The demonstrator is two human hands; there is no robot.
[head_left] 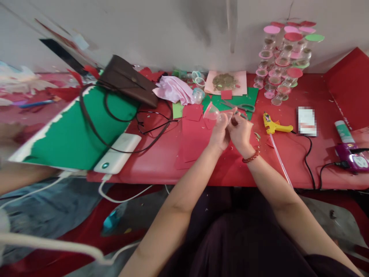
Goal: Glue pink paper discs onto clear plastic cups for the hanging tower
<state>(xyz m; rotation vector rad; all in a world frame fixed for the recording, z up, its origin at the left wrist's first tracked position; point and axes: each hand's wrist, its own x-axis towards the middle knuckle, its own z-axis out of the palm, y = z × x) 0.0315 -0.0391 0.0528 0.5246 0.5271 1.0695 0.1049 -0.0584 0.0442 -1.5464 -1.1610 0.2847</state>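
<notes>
A red table [155, 167] stands against a pale grey wall [161, 34], seen from the wearer's head. Near the table's middle, above red paper [192, 140], the left hand [220, 130] grips a clear plastic cup [212, 112] with a pink rim facing left. The right hand [241, 130], fingers curled, meets its narrow end; whether it pinches anything cannot be told. Behind the hands, scissors [247, 108] lie on green paper [253, 96], near a pale pink sheet [243, 79] bearing a greyish-brown heap [224, 82]. To the right are a yellow glue gun [275, 127], a purple power socket [350, 157] and, by the wall, a tall cluster of clear cups [275, 71] with pink, red and green discs. To the left, a brown bag [129, 79] lies partly over a green board [72, 132], beside a white power bank [118, 154]. Another person's arm [25, 179] shows at the left edge; below the table are red chairs [83, 246].
</notes>
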